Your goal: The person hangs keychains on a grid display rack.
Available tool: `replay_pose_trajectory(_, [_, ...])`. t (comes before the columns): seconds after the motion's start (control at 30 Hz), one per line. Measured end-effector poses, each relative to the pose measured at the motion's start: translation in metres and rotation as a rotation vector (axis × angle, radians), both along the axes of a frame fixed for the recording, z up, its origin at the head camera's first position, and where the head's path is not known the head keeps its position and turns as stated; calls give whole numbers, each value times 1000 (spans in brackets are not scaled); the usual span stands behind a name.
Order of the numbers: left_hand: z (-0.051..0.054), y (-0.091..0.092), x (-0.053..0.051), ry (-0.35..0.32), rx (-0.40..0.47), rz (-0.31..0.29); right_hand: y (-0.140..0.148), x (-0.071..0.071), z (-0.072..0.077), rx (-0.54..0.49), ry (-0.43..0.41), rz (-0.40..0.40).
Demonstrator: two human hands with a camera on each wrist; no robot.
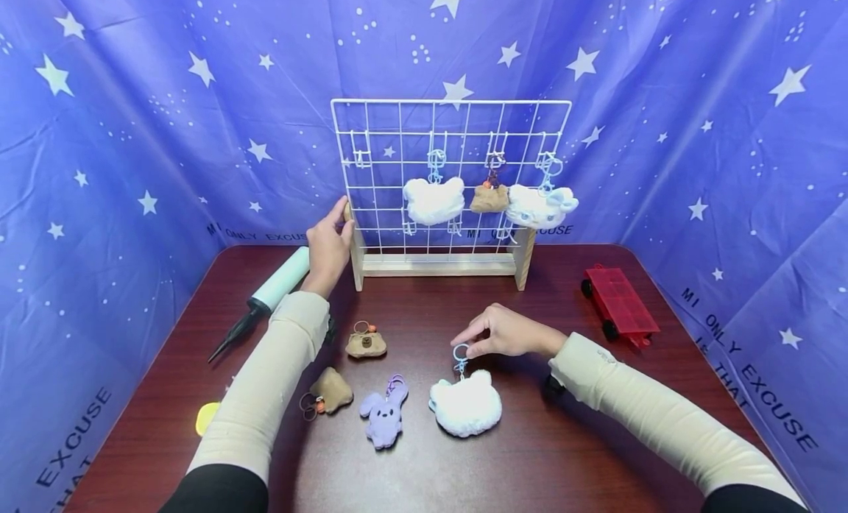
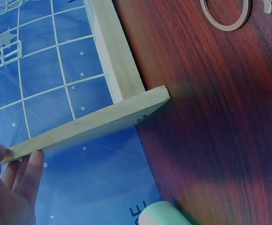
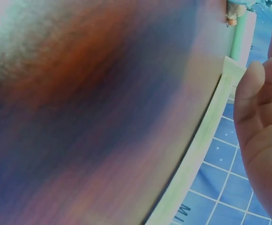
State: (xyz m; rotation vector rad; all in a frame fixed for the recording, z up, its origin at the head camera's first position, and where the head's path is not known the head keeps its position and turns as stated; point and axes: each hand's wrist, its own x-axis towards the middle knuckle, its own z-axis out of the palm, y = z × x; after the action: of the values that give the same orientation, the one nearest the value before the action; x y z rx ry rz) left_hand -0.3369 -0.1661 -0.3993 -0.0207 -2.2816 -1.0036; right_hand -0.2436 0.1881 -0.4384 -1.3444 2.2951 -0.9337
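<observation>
In the head view, my left hand (image 1: 329, 252) grips the upper end of the rack's left wooden post; the left wrist view shows the fingers (image 2: 30, 176) and thumb on either side of that post (image 2: 86, 121). My right hand (image 1: 510, 333) pinches the blue ring (image 1: 461, 353) of a white plush keychain (image 1: 467, 405), whose body lies low over or on the table. On the white wire grid (image 1: 417, 134) hang a white plush (image 1: 433, 201), a small brown plush (image 1: 490, 199) and a white plush with blue ears (image 1: 538, 207).
Two brown plush keychains (image 1: 366, 344) (image 1: 333, 389) and a purple one (image 1: 384, 422) lie on the table (image 1: 411, 483). A mint pump (image 1: 281, 280) and yellow object (image 1: 207, 417) are at left, a red wheeled toy (image 1: 623, 301) at right. Empty hooks (image 1: 361, 158) sit on the grid.
</observation>
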Motion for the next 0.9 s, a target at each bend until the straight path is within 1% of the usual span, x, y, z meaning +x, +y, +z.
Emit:
replay_pose_trajectory(0.17, [1,0,1,6,2,-7,-2,-2,5,0,5,1])
replay_pose_trajectory(0.33, [-1,-1,0,7,10,-11,-5,-3,11,-1,4,-1])
replay_pose_trajectory(0.5, [-2,-1,-1,4,6,-4,-8,-5,17,6,36,-9])
replay_pose_trajectory(0.63, [-3,-1,-2,5,2,-2,-9,-7,21,-1,46,-6])
replay_pose_trajectory(0.9, [-2,-1,-2,25,-1,-10,-11,-10,32,-18,72,-8])
